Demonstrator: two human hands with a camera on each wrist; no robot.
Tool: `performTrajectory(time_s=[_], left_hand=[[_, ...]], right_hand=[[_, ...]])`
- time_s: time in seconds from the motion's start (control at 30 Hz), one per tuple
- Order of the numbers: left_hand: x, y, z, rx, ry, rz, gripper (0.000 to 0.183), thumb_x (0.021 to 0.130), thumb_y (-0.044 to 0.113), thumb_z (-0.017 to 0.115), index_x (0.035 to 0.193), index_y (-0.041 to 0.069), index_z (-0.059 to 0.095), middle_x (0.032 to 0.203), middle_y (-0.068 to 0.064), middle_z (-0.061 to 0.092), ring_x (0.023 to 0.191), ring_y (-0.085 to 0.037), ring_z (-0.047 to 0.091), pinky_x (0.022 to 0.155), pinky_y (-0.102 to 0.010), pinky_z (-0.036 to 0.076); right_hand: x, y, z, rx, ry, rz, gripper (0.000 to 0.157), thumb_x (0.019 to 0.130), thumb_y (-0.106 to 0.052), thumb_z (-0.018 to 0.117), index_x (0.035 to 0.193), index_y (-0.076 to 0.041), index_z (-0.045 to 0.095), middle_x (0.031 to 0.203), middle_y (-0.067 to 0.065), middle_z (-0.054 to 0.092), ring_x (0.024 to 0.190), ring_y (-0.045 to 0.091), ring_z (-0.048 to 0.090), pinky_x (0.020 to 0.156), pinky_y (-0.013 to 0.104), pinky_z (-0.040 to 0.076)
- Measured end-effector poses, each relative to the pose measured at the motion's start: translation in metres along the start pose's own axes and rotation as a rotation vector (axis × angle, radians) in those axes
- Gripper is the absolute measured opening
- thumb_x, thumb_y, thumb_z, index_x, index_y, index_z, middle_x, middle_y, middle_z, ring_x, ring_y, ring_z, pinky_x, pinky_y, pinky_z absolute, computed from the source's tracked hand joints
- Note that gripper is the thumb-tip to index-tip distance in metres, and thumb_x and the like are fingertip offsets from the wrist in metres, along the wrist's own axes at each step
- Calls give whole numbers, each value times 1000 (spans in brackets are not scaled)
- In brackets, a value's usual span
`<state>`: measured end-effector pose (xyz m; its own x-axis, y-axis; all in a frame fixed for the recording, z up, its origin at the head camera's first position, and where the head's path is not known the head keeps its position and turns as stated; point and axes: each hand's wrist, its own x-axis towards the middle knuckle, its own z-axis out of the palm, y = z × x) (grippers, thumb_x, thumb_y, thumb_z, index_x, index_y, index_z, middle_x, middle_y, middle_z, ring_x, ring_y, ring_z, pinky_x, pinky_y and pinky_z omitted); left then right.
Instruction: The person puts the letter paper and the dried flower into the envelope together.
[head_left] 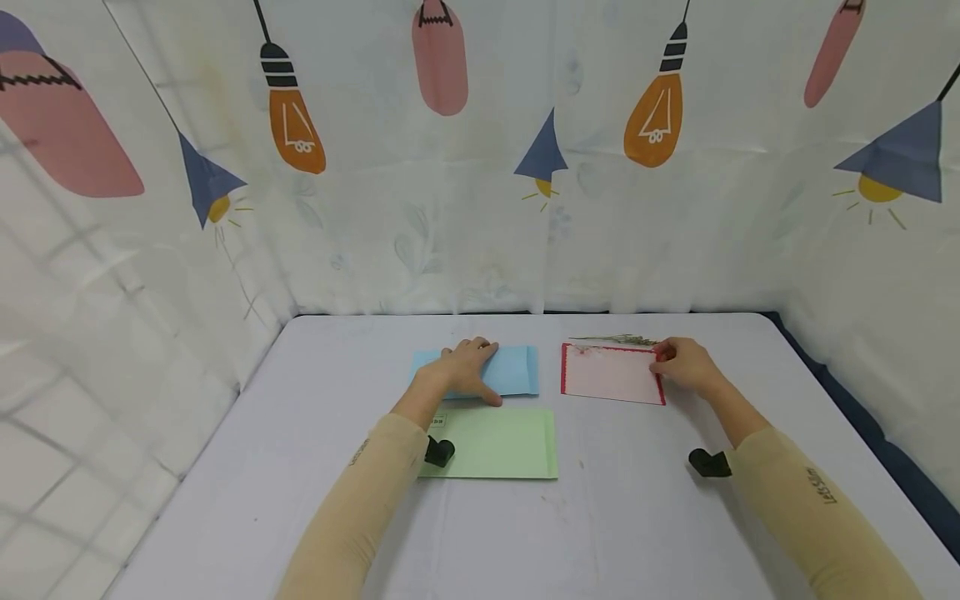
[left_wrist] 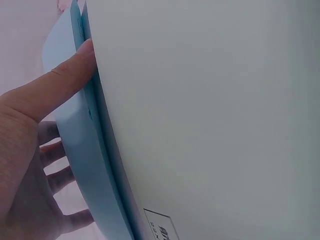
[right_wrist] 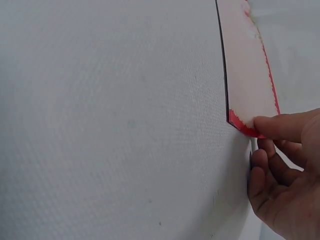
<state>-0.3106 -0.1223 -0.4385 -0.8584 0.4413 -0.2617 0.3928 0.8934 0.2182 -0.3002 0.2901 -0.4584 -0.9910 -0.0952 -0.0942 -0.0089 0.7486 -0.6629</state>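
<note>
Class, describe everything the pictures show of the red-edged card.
The red-edged card is a pale pink rectangle, apparently paper or thin board, faintly printed with flowers near its far edge. Jagged red borders mark that edge and both ends; the near edge is a thin dark line. Right of the blue packet, it stretches sideways over the table, its right end pinched by the right hand.
</note>
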Motion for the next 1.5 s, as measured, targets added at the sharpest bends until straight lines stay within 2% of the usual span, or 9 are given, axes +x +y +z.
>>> performTrajectory(time_s=[0.2, 0.37, 0.57, 0.83, 1.13, 1.27, 1.5], left_hand=[[0, 1, -1, 2, 2, -5, 109, 81, 58, 83, 165, 16, 26, 163, -7, 30, 148, -31, 28, 113, -61, 28], [0, 1, -1, 2, -6, -6, 109, 81, 58, 82, 165, 16, 26, 163, -7, 30, 149, -30, 28, 114, -61, 28], [0, 0, -1, 0, -6, -4, 109, 81, 59, 82, 165, 16, 26, 163, -7, 30, 149, -31, 27, 114, -62, 27], [-2, 0, -2, 5, 1, -4, 109, 81, 58, 82, 165, 17, 26, 163, -7, 29, 149, -31, 27, 114, -63, 27], [-3, 0, -2, 8, 7, 6, 108, 82, 58, 82, 164, 15, 27, 162, -8, 31, 149, -32, 28, 113, -64, 28], [-3, 0, -2, 10, 7, 8, 108, 82, 58, 82, 164, 15, 27, 162, -8, 32, 149, -32, 28, 113, -63, 28], [-1, 0, -1, 6, 1, 0, 109, 81, 58, 82, 164, 15, 27, 162, -8, 32, 149, -32, 28, 113, -63, 28]], right_hand=[[-2, 1, -2, 83, 1, 18, 34, 102, -10, 60, 128, 11, 54, 116, 26, 60, 96, 31, 57, 74, 30, 50], [-1, 1, -1, 162, 4, 38, 35, 103, -10, 60, 132, 10, 53, 120, 26, 58, 94, 28, 60, 72, 24, 53], [-2, 1, 1, 240, -1, 57, 43, 104, -16, 62, 137, 10, 52, 124, 25, 61, 98, 25, 65, 78, 23, 54], [-3, 4, 1, 352, -14, 66, 50, 104, -20, 65, 141, 10, 49, 127, 25, 63, 93, 13, 67, 80, 22, 55], [-2, 9, 0, 441, -25, 104, 57, 104, -25, 65, 147, 6, 45, 137, 24, 55, 99, 9, 64, 83, 17, 52], [-1, 7, 1, 473, -29, 95, 55, 104, -23, 65, 146, 6, 46, 136, 24, 55, 97, 8, 64, 84, 16, 52], [1, -1, 8, 514, -41, 70, 54, 102, -18, 67, 144, 8, 46, 124, 19, 64, 90, 8, 68, 83, 19, 54]])
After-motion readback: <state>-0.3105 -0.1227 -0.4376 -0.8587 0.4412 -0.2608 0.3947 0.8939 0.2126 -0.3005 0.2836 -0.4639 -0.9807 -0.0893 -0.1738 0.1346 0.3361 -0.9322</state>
